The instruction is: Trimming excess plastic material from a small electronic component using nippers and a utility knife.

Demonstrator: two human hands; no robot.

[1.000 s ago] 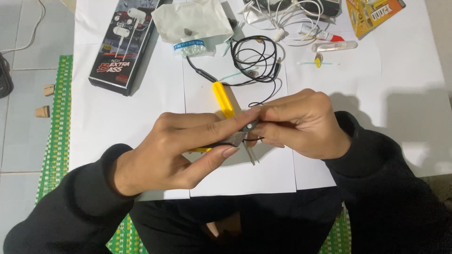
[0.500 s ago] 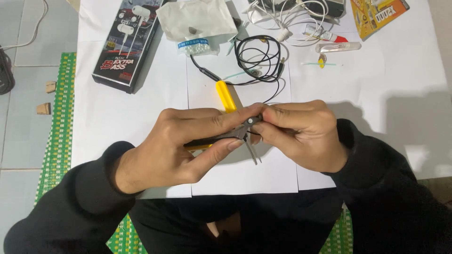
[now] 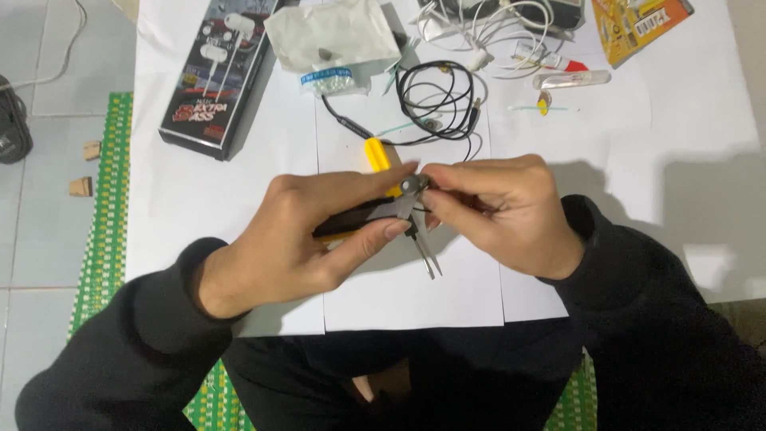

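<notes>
bright, even overhead light; soft shadows fall right of the arms; sharp focus.

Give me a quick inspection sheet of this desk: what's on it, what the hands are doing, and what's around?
Surface: white paper sheets covering the work area.
Job's things: yellow-handled scissors, blades pointing towards the person; what is being cut is too small to tell.
Clutter: black earphone box, crumpled white bag, small tube, orange packet.
Grippers: left hand holds the scissors; right hand pinches at their pivot.
Cables: coiled black earphone cable; tangled white cables.
Surroundings: green woven mat on pale floor tiles.
</notes>
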